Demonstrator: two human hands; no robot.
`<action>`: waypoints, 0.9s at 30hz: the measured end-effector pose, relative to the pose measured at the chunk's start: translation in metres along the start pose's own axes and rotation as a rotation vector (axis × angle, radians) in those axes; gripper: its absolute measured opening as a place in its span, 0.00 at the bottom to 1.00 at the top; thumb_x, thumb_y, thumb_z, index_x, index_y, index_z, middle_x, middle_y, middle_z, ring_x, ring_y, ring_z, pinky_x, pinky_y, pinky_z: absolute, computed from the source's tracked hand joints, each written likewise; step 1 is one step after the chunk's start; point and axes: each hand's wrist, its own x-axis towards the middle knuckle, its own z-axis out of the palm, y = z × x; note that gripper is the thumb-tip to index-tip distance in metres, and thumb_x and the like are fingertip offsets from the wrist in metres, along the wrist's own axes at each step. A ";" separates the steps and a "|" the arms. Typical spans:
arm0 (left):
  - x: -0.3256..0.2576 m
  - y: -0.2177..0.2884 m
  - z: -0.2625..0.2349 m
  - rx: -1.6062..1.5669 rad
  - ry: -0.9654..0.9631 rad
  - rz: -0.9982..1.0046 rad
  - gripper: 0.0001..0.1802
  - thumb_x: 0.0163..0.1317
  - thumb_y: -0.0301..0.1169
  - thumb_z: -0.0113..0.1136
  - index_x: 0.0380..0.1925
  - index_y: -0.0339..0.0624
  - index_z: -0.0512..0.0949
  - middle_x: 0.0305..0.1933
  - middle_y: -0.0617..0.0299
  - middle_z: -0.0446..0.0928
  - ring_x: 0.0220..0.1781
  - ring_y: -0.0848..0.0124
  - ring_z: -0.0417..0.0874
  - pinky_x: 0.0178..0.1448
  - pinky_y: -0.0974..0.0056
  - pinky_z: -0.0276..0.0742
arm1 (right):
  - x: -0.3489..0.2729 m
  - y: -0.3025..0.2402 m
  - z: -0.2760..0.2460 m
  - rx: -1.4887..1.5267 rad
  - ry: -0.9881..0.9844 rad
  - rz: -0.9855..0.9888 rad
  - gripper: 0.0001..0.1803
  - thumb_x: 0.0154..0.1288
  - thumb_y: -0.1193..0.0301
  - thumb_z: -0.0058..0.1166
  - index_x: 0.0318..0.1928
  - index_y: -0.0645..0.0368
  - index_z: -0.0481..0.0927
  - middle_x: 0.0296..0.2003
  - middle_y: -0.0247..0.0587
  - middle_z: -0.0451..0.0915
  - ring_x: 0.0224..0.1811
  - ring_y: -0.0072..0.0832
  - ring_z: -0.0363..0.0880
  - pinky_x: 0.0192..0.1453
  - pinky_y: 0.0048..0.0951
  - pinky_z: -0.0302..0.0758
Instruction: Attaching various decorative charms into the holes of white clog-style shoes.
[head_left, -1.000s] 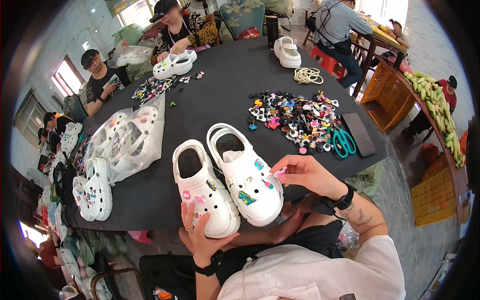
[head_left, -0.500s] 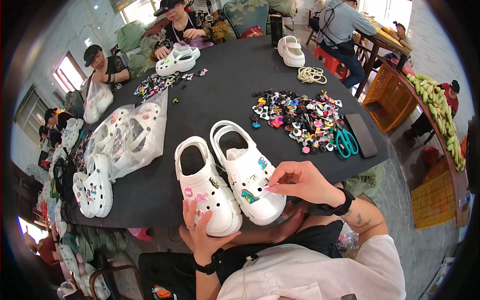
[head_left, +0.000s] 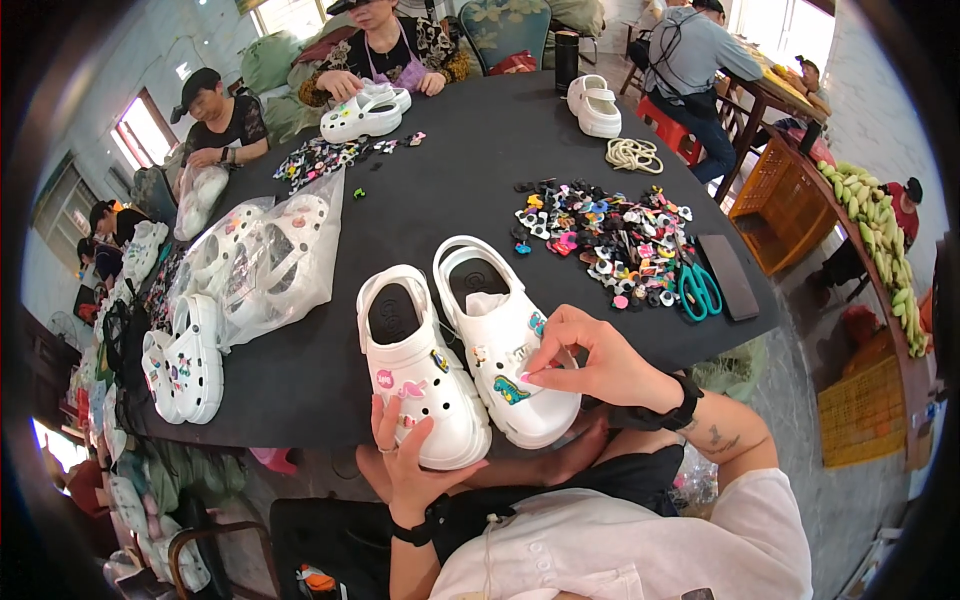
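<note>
A pair of white clogs stands at the table's near edge, toes toward me. My left hand (head_left: 408, 462) wraps around the toe of the left clog (head_left: 455, 425), thumb on its front and fingers along its side. Pink charms and a small dark and yellow one sit on that clog. Over the upper of the right clog (head_left: 548, 408), my right hand (head_left: 605, 362) is closed in a pinch. Something small and pink shows at its fingertips; whether it is a charm or a nail I cannot tell. A green dinosaur charm (head_left: 510, 390) sits just below the fingertips.
Beyond the clogs lie a heap of shoe charms (head_left: 610, 240), teal scissors (head_left: 698, 292), a dark flat slab (head_left: 727, 278) and coiled cord (head_left: 634, 155). Bagged clogs (head_left: 275, 265) and a decorated pair (head_left: 187, 360) are at left. Across the black table (head_left: 440, 180), co-workers handle clogs.
My right fingertips have shifted slightly left and lower across the right clog. My left hand keeps its hold. A co-worker at far left has lowered a bag, and the whole view has shifted a little.
</note>
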 end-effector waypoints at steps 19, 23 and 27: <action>-0.001 -0.002 0.000 0.091 0.028 0.015 0.55 0.27 0.57 0.84 0.60 0.58 0.68 0.73 0.49 0.61 0.73 0.35 0.61 0.66 0.39 0.72 | 0.000 0.008 0.032 0.675 0.247 0.190 0.43 0.54 0.81 0.65 0.69 0.58 0.57 0.67 0.45 0.60 0.71 0.33 0.60 0.72 0.34 0.61; 0.000 -0.002 0.000 0.091 0.032 0.014 0.55 0.28 0.57 0.84 0.59 0.58 0.68 0.72 0.49 0.61 0.73 0.35 0.61 0.65 0.39 0.72 | 0.002 0.006 0.030 0.747 0.235 0.274 0.49 0.55 0.78 0.66 0.73 0.60 0.50 0.67 0.50 0.60 0.71 0.37 0.60 0.73 0.35 0.60; 0.001 0.000 0.000 0.093 0.026 -0.001 0.54 0.28 0.58 0.84 0.59 0.58 0.68 0.72 0.49 0.62 0.73 0.36 0.62 0.64 0.39 0.73 | 0.004 -0.008 0.031 0.771 0.214 0.320 0.47 0.55 0.80 0.64 0.72 0.60 0.53 0.64 0.46 0.66 0.68 0.34 0.66 0.71 0.34 0.65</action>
